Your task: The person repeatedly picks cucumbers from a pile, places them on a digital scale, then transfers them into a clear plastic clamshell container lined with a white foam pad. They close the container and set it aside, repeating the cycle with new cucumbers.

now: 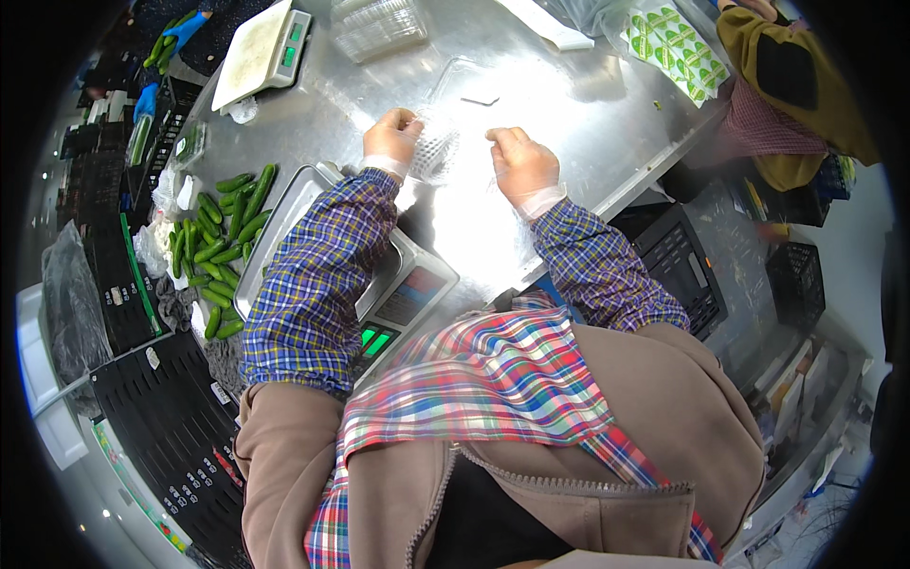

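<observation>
Both of my hands are over the shiny metal table, in thin clear gloves. My left hand [391, 142] pinches the edge of a clear plastic container [438, 150] with a dimpled surface. To its right, my right hand [524, 169] has its fingers pressed together; glare hides whatever may be between them. Below my left forearm stands a scale [417, 289] with a lit green display and a metal tray [275, 237]. Several small green cucumbers [210, 248] lie heaped to the left of that tray.
A second scale [254, 59] stands at the far left, beside stacked clear containers [379, 30]. A sheet of green-and-white labels [675, 52] lies far right. One person's blue-gloved hand [186, 33] holds cucumbers; another person's olive sleeve [806, 85] reaches the right edge. Black crates [171, 427] stand left.
</observation>
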The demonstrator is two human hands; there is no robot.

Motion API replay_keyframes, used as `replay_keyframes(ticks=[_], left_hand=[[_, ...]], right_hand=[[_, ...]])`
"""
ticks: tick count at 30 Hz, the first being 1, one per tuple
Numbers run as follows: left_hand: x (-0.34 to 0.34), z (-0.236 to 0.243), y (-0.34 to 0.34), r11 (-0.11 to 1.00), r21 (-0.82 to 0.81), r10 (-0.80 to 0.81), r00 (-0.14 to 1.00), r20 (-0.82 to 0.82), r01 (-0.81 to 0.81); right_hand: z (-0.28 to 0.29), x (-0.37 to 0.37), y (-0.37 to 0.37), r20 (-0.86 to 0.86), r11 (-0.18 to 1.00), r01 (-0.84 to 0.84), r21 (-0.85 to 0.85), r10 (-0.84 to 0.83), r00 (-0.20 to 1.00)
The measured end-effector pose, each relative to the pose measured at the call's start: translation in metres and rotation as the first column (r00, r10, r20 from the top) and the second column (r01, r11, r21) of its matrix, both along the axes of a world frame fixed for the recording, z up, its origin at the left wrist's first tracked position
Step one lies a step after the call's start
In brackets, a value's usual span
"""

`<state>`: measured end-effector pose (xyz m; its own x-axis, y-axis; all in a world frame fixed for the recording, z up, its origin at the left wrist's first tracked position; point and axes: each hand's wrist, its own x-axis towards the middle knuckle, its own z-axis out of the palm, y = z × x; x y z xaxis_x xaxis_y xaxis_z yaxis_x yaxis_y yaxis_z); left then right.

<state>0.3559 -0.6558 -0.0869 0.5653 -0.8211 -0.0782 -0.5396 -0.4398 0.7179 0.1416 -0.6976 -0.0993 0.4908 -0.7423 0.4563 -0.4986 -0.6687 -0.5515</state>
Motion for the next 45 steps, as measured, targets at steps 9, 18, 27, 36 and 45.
replay_keyframes(ticks=[9,18,27,36,45], left_hand=[[-0.004,0.002,-0.007,0.817,0.576,-0.37,0.784,0.499,0.019],[-0.016,0.026,-0.01,0.451,0.889,-0.676,0.68,0.284,0.077],[-0.003,0.072,-0.02,0.581,0.803,-0.568,0.773,0.282,0.134],[-0.029,0.024,-0.003,0.625,0.627,-0.683,0.715,0.149,0.466],[-0.039,0.034,-0.004,0.587,0.717,-0.644,0.754,0.133,0.375]], right_hand=[[0.0,0.038,0.001,-0.448,0.863,-0.505,0.012,0.456,0.769],[-0.009,0.057,0.013,-0.733,0.974,-0.191,0.125,0.22,0.643],[0.01,0.034,-0.023,-0.538,0.882,-0.33,0.336,0.467,0.702],[0.005,0.056,-0.026,-0.798,0.913,-0.276,0.3,0.398,0.452],[0.009,0.051,-0.032,-0.717,0.959,-0.075,0.275,0.256,0.649]])
